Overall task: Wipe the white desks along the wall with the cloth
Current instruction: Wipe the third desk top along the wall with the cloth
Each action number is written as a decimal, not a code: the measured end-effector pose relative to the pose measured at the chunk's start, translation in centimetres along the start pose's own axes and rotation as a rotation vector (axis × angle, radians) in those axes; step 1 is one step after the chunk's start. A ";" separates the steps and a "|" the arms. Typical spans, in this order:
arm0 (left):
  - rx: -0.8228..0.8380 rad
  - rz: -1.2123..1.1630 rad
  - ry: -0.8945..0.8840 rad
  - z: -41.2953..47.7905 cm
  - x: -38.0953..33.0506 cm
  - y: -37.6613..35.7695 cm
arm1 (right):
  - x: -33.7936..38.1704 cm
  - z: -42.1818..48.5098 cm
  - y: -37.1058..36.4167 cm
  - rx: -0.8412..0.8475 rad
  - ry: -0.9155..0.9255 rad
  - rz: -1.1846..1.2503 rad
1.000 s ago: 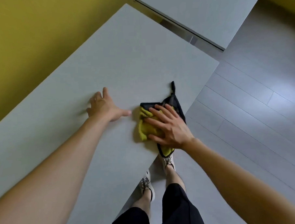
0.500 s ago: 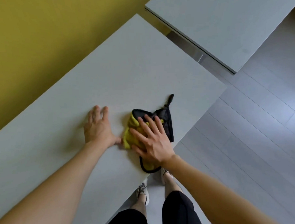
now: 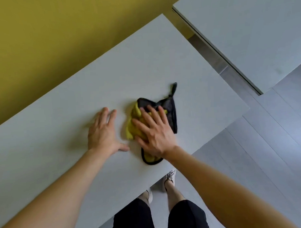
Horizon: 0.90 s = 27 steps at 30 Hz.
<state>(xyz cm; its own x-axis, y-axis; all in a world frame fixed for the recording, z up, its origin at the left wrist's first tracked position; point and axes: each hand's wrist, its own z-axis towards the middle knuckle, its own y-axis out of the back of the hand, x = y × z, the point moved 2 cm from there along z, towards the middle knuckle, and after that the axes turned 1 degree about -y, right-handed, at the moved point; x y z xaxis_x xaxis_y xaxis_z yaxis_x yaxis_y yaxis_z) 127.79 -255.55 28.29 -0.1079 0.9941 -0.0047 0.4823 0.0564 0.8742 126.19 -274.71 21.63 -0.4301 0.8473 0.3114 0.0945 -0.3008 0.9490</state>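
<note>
Yellow wall (image 3: pixel 39 41) runs along the far edge of the table (image 3: pixel 61 143), a white top that fills most of the view. Grey floor (image 3: pixel 277 151) lies off the table's near edge and right end. A second table (image 3: pixel 246 32) stands beyond the table's right end, apart from it, with a metal strip showing in the gap.

A person stands at the table's near edge, both arms reaching over it. The left hand (image 3: pixel 102 135) lies flat on the bare table top at about mid-depth. Its fingers are straight and slightly spread, the grip apart and holding nothing. Judged to be a brace for the forward lean.

The right hand (image 3: pixel 155 132) lies nearer the table's right end, palm down on the cloth (image 3: pixel 134 125). Its fingers are straight and spread, so the grip is apart: it presses the cloth and does not clamp it. Judged reason: a flat palm loads more of the cloth against the top.

The cloth is yellow with black edging. It sits bunched on the table top, inside the near edge, with its black loop (image 3: pixel 173 87) trailing toward the table's far right corner. Wiping of this table is judged to be in hand. Whether the second table has been wiped cannot be told.
</note>
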 end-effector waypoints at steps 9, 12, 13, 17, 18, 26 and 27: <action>0.031 0.042 -0.073 0.1 0.6 1.2 | -14.9 8.2 3.9 -0.135 -0.148 -0.076; 0.057 -0.019 -0.161 1.2 2.6 2.5 | -13.4 9.5 3.5 -0.143 -0.426 -0.120; 0.051 -0.020 -0.185 1.7 3.5 3.1 | -10.9 8.9 3.1 -0.161 -0.445 -0.116; 0.002 0.072 -0.076 4.6 6.8 4.6 | 2.4 2.6 -0.5 -0.048 -0.069 0.005; 0.019 0.092 -0.025 5.5 7.4 4.6 | 4.3 1.3 -1.0 0.024 0.049 0.026; 0.108 0.046 0.091 7.9 9.2 4.0 | -9.8 10.5 1.9 -0.167 -0.097 -0.055; 0.105 0.047 0.093 7.9 9.1 4.0 | -11.6 12.4 2.6 -0.196 -0.280 -0.085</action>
<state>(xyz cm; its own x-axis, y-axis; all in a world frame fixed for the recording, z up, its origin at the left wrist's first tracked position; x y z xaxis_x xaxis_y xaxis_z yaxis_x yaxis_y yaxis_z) 135.56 -245.54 27.92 -0.1612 0.9833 0.0842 0.5766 0.0246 0.8167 142.56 -279.92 21.11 -0.1636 0.9520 0.2586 -0.1173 -0.2790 0.9531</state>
